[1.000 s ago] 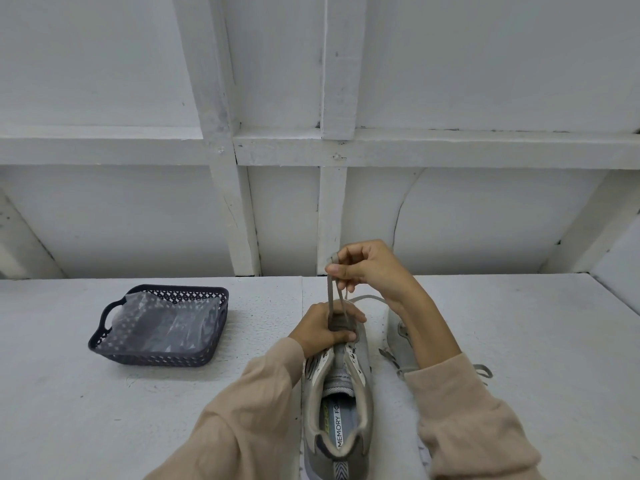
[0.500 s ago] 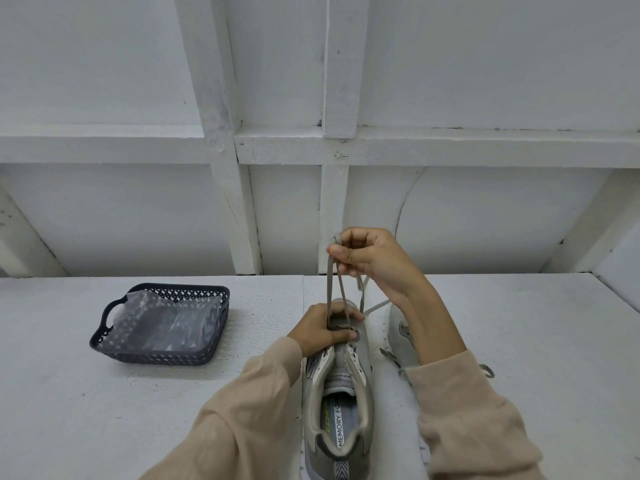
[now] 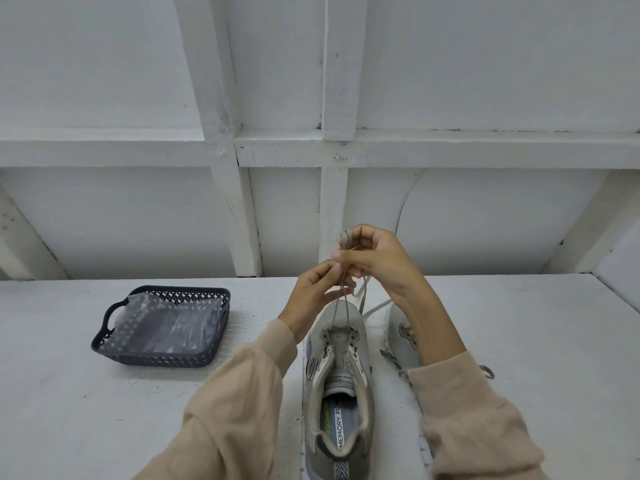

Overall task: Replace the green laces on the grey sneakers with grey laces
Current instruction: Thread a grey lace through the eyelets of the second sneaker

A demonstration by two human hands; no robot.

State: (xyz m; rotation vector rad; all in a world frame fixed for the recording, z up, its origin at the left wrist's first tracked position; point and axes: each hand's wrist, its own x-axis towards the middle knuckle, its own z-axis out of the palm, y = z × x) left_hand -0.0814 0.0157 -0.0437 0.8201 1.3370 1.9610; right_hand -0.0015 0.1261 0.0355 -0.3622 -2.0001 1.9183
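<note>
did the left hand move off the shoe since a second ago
Yes. The left hand has lifted off the toe of the sneaker, up toward the wall, and now pinches the grey lace beside the right hand.

The heel of the near sneaker (image 3: 341, 315) is cut off by the bottom edge, and so are the left sleeve (image 3: 235, 410) and the right sleeve (image 3: 467, 420). The second sneaker (image 3: 401, 330) lies behind the right forearm (image 3: 436, 327) — only its toe and part of its side show. The upper part of the grey lace (image 3: 362, 295) disappears between the fingers of the right hand (image 3: 374, 258) and the left hand (image 3: 311, 296). In the basket (image 3: 156, 360), the plastic bag (image 3: 166, 323) is crumpled — its content cannot be told.
</note>
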